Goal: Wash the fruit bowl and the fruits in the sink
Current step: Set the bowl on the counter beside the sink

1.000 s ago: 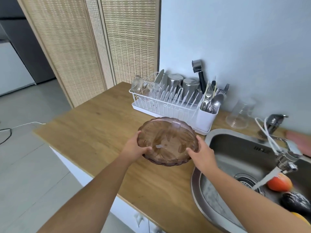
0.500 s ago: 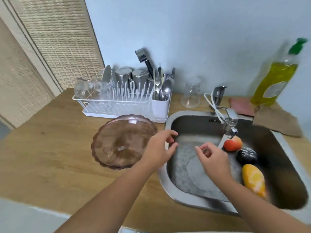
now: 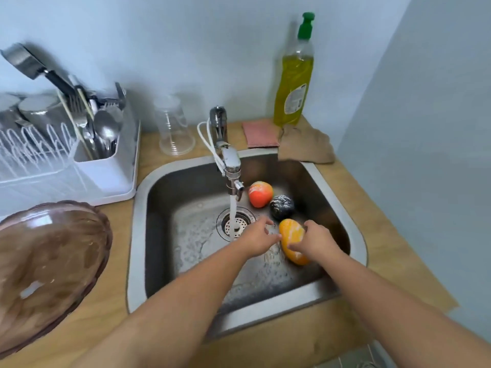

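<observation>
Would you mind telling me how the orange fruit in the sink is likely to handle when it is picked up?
The orange fruit looks wet and glossy, so probably slippery. Its oblong, rounded shape suggests it could roll on the sink floor if released. The right hand wraps it, so it seems firm, not floppy.

Both hands (image 3: pixel 287 241) low, fingers (image 3: pixel 268 223) curled.

Brushed metal sink (image 3: pixel 342 205), wood counter (image 3: pixel 117 301), glossy translucent bowl (image 3: pixel 47 266).

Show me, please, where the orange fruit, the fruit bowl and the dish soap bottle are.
orange fruit (image 3: pixel 291 233): head view, its upper skin between the hands.
fruit bowl (image 3: pixel 50 264): head view, its upturned underside.
dish soap bottle (image 3: pixel 293 86): head view, its yellow body.
</observation>
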